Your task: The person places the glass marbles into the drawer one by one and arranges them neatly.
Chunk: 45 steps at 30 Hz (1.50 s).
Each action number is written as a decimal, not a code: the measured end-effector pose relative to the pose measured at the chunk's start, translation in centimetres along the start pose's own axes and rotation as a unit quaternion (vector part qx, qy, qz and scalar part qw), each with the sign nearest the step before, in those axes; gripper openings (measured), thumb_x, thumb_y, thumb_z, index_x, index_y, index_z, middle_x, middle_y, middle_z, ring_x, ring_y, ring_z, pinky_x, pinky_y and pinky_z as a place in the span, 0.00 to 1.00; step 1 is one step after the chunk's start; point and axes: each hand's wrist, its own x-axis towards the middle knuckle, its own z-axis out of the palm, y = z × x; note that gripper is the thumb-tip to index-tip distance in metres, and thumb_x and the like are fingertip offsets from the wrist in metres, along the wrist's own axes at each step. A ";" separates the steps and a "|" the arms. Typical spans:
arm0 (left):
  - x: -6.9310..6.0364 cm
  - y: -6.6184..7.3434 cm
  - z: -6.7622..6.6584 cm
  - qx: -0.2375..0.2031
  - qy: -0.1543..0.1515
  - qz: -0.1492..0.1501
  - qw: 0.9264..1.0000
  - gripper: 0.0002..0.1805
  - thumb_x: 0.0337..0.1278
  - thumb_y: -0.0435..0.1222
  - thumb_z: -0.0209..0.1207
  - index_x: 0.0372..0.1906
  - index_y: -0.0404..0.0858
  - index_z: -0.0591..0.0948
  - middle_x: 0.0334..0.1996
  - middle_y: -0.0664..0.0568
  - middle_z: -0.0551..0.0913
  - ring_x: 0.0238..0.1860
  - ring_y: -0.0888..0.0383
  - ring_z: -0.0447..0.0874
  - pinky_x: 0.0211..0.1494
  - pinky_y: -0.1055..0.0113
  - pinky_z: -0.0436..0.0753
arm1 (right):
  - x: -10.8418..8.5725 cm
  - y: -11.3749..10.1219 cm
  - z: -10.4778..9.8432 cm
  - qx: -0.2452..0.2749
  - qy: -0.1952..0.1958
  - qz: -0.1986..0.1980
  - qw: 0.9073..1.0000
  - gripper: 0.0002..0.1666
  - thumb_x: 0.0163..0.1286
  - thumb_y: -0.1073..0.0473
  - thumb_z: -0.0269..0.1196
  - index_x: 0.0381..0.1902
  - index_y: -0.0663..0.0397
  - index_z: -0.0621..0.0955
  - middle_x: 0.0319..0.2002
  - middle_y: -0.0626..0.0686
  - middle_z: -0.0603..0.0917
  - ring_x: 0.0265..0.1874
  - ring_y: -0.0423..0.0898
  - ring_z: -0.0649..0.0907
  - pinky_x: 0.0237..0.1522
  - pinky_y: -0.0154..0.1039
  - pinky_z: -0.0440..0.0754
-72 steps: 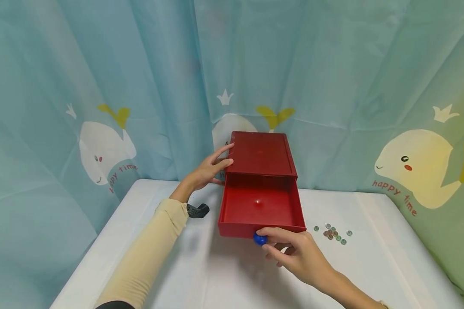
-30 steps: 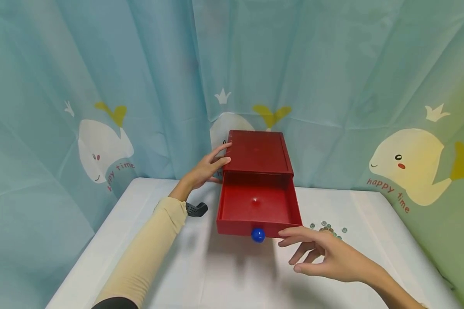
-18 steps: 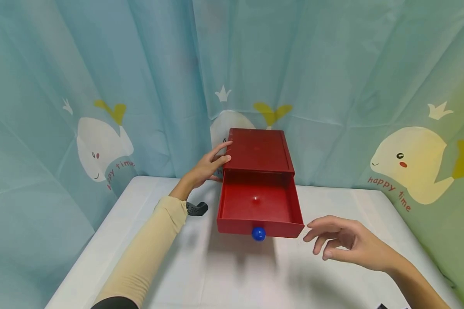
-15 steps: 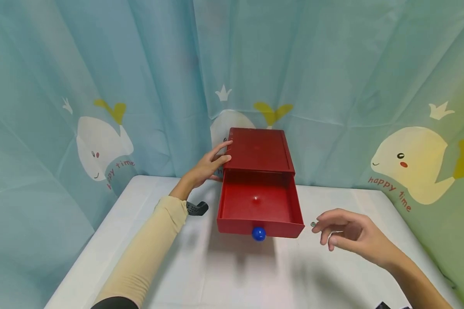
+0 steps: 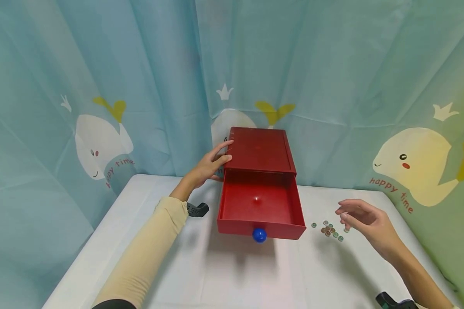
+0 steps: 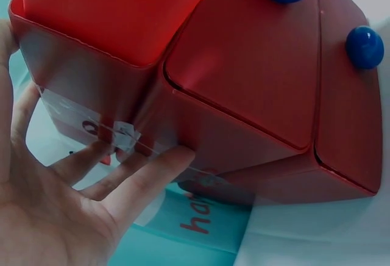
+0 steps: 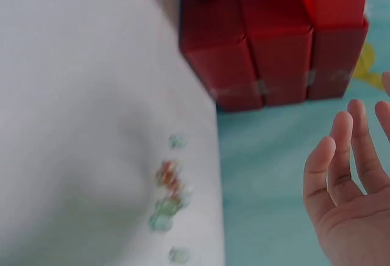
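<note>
Red drawer unit (image 5: 260,150) stands on the white table (image 5: 224,279), its top drawer (image 5: 236,227) jutting out; the left hand (image 5: 206,169) rests spread fingers against its side. A slackened touch could let it shift. The right hand (image 5: 372,223), loose and empty, hovers near small beads (image 5: 327,229); a careless brush could scatter them.

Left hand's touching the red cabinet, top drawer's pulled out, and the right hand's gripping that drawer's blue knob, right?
Not the grip: in the head view, the right hand is apart from the blue knob, near the small pieces. The rest stands.
</note>
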 end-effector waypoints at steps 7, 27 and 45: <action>-0.1 0.0 0.1 0.004 0.006 0.002 1.000 0.34 0.72 0.48 0.54 0.80 0.63 0.60 0.74 0.44 0.65 0.69 0.43 0.70 0.52 0.42 0.85 | -0.4 1.9 -1.0 -0.088 0.034 0.044 0.995 0.20 0.72 0.69 0.64 0.61 0.62 0.79 0.45 0.47 0.88 0.42 0.40 0.88 0.41 0.32 0.84; 0.0 0.0 -0.1 0.007 0.011 0.004 1.000 0.34 0.72 0.49 0.54 0.80 0.63 0.60 0.77 0.45 0.63 0.71 0.43 0.68 0.52 0.41 0.85 | -1.2 8.6 -4.1 -0.277 0.019 0.067 0.958 0.30 0.65 0.61 0.73 0.62 0.62 0.77 0.44 0.61 0.86 0.34 0.34 0.83 0.35 0.33 0.79; 0.1 -0.1 0.0 0.010 0.015 -0.001 1.000 0.34 0.71 0.50 0.54 0.79 0.65 0.61 0.77 0.45 0.63 0.71 0.43 0.68 0.52 0.41 0.85 | -2.5 10.8 -4.0 -0.295 0.011 0.112 0.949 0.22 0.64 0.62 0.73 0.55 0.61 0.83 0.42 0.56 0.84 0.31 0.35 0.75 0.32 0.33 0.73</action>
